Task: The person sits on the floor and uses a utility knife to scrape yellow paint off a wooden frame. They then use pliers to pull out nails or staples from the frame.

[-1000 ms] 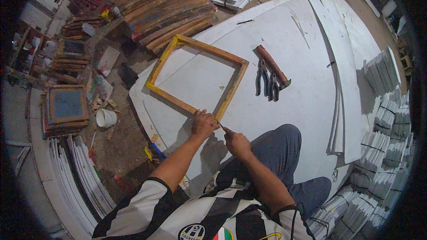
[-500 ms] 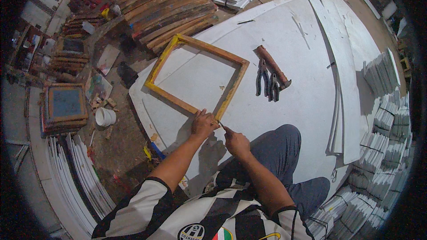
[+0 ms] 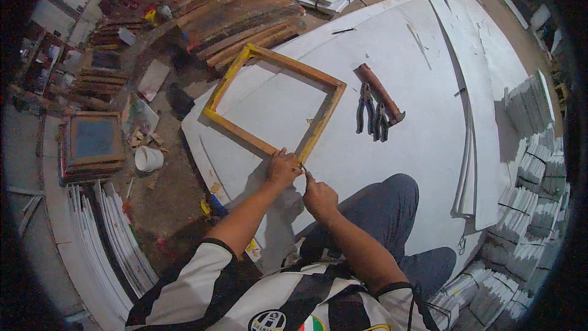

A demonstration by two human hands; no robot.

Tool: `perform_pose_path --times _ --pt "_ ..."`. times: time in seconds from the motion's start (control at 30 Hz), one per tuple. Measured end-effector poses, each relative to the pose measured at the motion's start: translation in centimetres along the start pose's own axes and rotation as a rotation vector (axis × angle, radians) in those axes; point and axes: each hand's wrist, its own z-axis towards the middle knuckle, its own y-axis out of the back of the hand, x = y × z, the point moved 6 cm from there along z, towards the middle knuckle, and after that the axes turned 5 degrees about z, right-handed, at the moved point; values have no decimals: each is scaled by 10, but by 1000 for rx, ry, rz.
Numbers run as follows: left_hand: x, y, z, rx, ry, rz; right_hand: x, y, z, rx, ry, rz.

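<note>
A rectangular wooden frame (image 3: 239, 133), stained yellow along parts of its bars, stands tilted over the white sheet with its near corner toward me. My left hand (image 3: 283, 168) is closed around the bar just left of that corner. In my closed right hand (image 3: 320, 198) is a thin hand tool (image 3: 304, 170); its slim dark end meets the frame's corner beside my left fingers. The tool's grip is hidden in my fist, so its exact kind is unclear. Beyond the frame to the right lie a wooden-handled hammer (image 3: 377, 88) and two black-handled pliers (image 3: 365, 111).
White sheets (image 3: 429, 147) make up the surface under the frame. Stacked wooden frames (image 3: 239, 6) rise at the far left. Tied bundles of white strips (image 3: 514, 208) line the right side. A white tub (image 3: 149, 159) and small framed screens (image 3: 95, 138) stand left.
My right hand has shifted slightly left, bringing the tool closer against the frame's corner. My left hand keeps its hold on the frame. The whole view has drifted a little.
</note>
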Motion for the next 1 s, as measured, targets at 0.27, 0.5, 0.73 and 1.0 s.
perform_pose_path --times 0.27,0.5,0.73,1.0 --pt "3 -8 5 -7 -58 97 -51 -63 30 -238 70 779" --pt "10 -14 7 29 -49 135 -48 -74 25 216 -344 1645" --pt "-5 12 11 73 -47 77 -64 -46 34 112 -8 918" --pt "13 -9 15 78 -127 3 -67 -58 38 288 -253 1484"
